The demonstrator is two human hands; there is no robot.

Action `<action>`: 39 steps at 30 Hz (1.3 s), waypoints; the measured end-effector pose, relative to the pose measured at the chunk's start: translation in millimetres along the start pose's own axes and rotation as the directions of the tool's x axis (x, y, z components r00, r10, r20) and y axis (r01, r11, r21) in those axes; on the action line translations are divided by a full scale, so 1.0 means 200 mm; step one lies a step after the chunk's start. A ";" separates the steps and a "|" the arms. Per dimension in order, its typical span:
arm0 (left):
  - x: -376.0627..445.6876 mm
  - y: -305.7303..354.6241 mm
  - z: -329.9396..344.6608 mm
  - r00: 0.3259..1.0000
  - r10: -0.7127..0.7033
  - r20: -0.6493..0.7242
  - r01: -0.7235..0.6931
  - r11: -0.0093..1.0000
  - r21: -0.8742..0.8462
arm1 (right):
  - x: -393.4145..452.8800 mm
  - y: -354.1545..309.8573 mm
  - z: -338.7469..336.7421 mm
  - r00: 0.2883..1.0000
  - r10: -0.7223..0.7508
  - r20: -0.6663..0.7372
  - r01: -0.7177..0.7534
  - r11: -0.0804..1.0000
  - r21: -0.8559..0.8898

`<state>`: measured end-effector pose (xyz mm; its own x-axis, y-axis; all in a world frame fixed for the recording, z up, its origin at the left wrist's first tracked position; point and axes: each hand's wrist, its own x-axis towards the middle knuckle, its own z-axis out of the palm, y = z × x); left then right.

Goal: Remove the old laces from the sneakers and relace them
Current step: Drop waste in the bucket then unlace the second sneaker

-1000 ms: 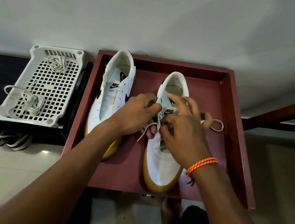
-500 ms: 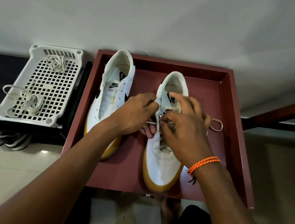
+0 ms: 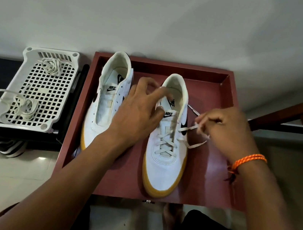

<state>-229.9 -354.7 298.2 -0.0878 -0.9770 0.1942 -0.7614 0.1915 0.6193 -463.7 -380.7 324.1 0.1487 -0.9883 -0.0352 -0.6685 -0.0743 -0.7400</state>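
Right hand [image 3: 224, 131] pinches lace [image 3: 188, 130] taut, right of laced sneaker [image 3: 169, 138]. Left hand [image 3: 139, 112] fingers spread at collar, gripping nothing. Risk: hard tug drags unbraced shoe, puckers crossings.

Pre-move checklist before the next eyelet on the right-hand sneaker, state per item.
1. Lace end gripped: ok, right hand pinches it, pulled out to the side.
2. Shoe steadied: ok, left hand rests at the tongue of the right sneaker.
3. Lower rows laced: ok, crosses visible over the lower eyelets.
4. Other lace end free: ok, it lies loose on the red tray.
5. Next eyelet clear: cannot tell, fingers cover it.
6. Left sneaker laced: not ok, no lace; two bundles lie in the white basket.
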 end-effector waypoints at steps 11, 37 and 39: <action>-0.04 0.07 0.11 0.976 -0.020 0.216 0.010 0.999 0.049 | -0.05 -0.01 0.11 0.944 -0.073 0.321 0.100 0.993 -0.067; -0.01 0.07 0.12 0.997 -0.038 -0.061 0.034 0.998 -0.062 | -0.01 0.02 0.16 0.986 -0.116 0.123 0.123 0.991 -0.046; 0.03 0.03 0.07 0.964 -0.141 -0.226 0.100 0.978 -0.180 | -0.02 0.02 0.16 0.986 -0.108 0.126 0.114 0.993 -0.041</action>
<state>-244.5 -359.7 292.6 0.1676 -0.9475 0.2723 -0.6380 0.1063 0.7626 -443.5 -373.7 300.0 0.3109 -0.9496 -0.0397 -0.6768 -0.1919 -0.7107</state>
